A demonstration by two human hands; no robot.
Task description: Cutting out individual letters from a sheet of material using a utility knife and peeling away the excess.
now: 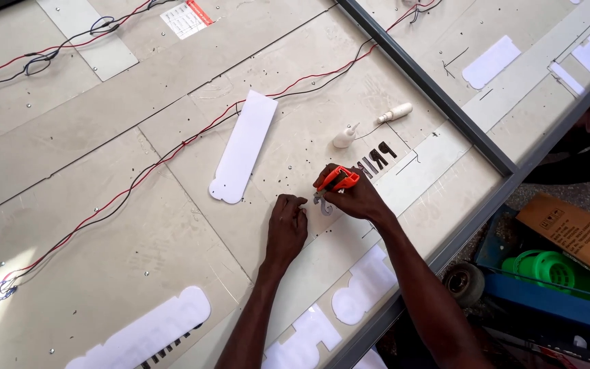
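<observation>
1. Two hands on the board (172, 225): my right hand (355, 197) is closed round an orange utility knife (338, 179); my left hand (287, 225) is pinched with fingertips down on the panel. I can't tell what, if anything, sits under them.
2. Surroundings: a long white plastic cut-out (244, 147) lies just left of the hands, apart from them. Its long axis runs from lower left to upper right, scalloped end nearest my left hand.
3. A small white glue bottle (345, 136) stands above the knife, nozzle toward upper right. A white-handled tool (395, 113) lies beyond it, handle also toward upper right.
4. Red and black wires (172, 152) run diagonally across the board behind the cut-out, well clear of both hands. Dark letter shapes (377, 158) on the surface sit just right of the knife.
5. More white cut-outs (146, 333) lie along the near edge by my forearms. Nothing blocks the work spot.
6. Knife: at board centre-right, just beside my left fingertips. Its long axis is diagonal, front end toward lower left and down at the surface, butt toward upper right. A small grey curved piece (326, 207) lies right under the tip; contact unclear.
7. Pose: both forearms come in from the lower edge and converge. Right wrist bent, knuckles up; left hand palm down, fingers curled.
8. Off the table on the right: a blue trolley (548, 314) with a green reel (548, 268) and a cardboard box (575, 232).
</observation>
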